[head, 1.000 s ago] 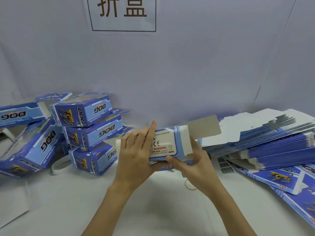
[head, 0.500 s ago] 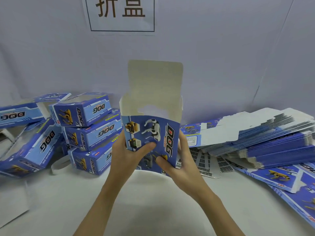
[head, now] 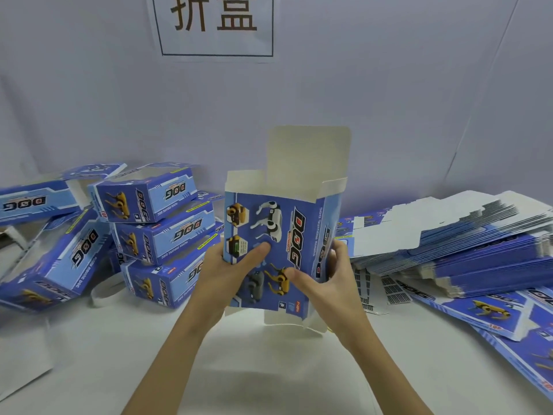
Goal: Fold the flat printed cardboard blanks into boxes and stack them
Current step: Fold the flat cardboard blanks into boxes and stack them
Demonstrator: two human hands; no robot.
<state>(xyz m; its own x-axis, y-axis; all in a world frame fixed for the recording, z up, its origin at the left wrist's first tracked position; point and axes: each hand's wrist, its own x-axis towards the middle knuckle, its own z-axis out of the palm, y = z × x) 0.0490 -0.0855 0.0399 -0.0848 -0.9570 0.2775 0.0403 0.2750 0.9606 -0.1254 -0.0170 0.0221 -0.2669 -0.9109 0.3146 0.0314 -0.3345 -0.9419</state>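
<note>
A blue printed DOG box stands upright between my hands at the centre, opened into a tube. Its white top flaps point up and its bottom flaps hang loose. My left hand grips its left edge, thumb pressed on the front panel. My right hand holds the right side, thumb on the front, fingers around the side panel. Folded boxes are stacked at the left. A pile of flat blanks lies at the right.
More folded boxes lean at the far left. Loose flat blanks spread toward the right front edge. A white sign with dark characters hangs on the grey back wall. The white tabletop extends toward me.
The box went from lying sideways to standing upright, opened into a tube. It now sits a little further right, with its side panel showing and the bottom flaps visible.
</note>
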